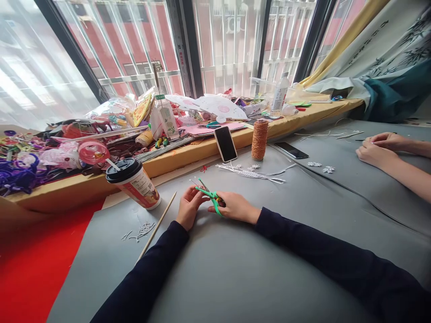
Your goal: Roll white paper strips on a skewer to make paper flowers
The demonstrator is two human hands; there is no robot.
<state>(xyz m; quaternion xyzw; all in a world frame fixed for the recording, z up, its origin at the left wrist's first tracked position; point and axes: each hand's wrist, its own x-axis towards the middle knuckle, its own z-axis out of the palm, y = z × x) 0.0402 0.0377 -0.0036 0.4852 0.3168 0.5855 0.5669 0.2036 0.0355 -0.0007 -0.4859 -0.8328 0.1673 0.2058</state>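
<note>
- While the grey counter (235, 264) spreads beneath me, long white cords (257, 174) lie ahead, seemingly unworked.
- My right fingers (229, 198) close round green-handled scissors (214, 195), blades beside my left fingers (190, 194).
- Small white knotted pieces (253, 168) near the cords look done.
- My left fingers pinch a thin white-tipped piece (191, 181), mostly hidden and, I judge, unfinished.
- Cut-looking scraps (145, 229) at left suggest some trimming is done.

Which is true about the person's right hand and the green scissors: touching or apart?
Touching. The head view shows the right hand gripping the green scissors by the handles.
</note>
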